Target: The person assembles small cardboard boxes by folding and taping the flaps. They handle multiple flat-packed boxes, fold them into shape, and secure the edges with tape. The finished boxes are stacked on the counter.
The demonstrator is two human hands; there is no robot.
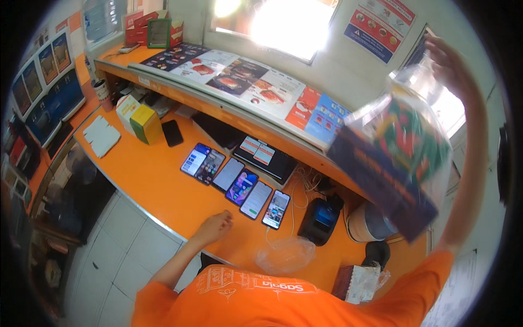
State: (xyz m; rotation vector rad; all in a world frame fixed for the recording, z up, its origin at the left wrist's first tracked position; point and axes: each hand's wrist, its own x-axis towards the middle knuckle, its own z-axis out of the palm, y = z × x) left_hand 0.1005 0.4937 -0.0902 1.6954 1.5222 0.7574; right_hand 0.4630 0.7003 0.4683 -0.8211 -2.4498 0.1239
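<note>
My right hand (448,65) is raised high at the right, fingers closed around the top of a clear plastic bag (400,87). Through the film show a long dark blue box (381,182), tilted down to the right, and a green-and-red patterned package (411,136). My left hand (216,227) is low over the orange counter's near edge, fingers loosely bent, with nothing visible in it. Closest to it are several lit phones in a row, among them one with a purple screen (242,187) and one with a white screen (256,200).
Right of the phones stand a black card terminal or small printer (320,220) and a crumpled clear bag (286,255). A tablet (264,158) lies under the raised shelf, which carries food menu sheets (239,76). At the left are a yellow-green box (146,124) and a dark phone (172,133).
</note>
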